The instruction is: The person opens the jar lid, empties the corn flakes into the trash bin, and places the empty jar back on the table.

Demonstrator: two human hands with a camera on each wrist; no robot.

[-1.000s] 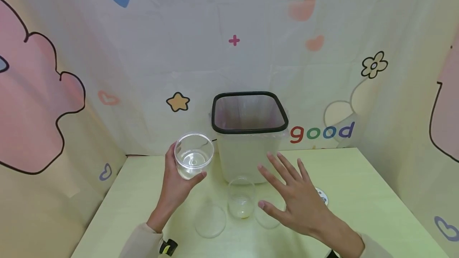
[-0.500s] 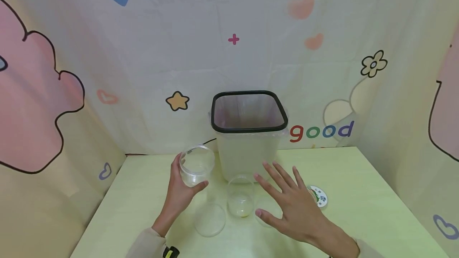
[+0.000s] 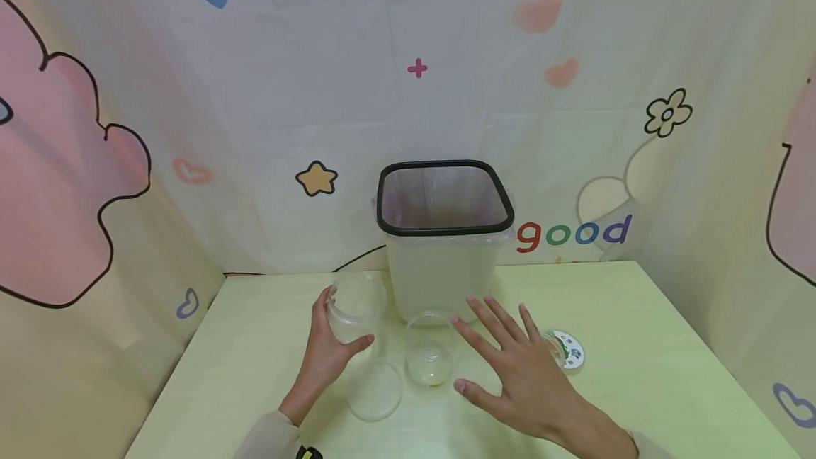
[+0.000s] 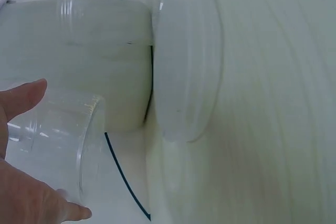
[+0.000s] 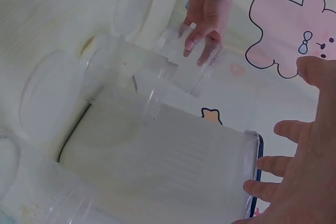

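Note:
My left hand [image 3: 325, 354] grips a clear plastic jar [image 3: 358, 307] by its side, thumb on one side and fingers on the other. In the left wrist view that jar [image 4: 50, 142] seems held a little above the table. A second clear jar [image 3: 428, 354] stands in the middle, with a trace of yellow near its base. A clear round lid [image 3: 374, 391] lies in front, between the jars. My right hand [image 3: 529, 374] hovers palm down with fingers spread and holds nothing. It partly hides another clear lid [image 5: 52, 95], seen better in the right wrist view.
A pale bin [image 3: 443, 275] with a black rim stands at the back, against the printed cloth wall [image 3: 287, 91]. Right of my right hand lies a round white printed disc [image 3: 567, 350], partly hidden. Another clear container [image 5: 73, 203] shows at the right wrist view's lower left.
My left hand has lowered the jar towards the table and slightly right. The right hand has shifted a little down, showing more of the printed disc.

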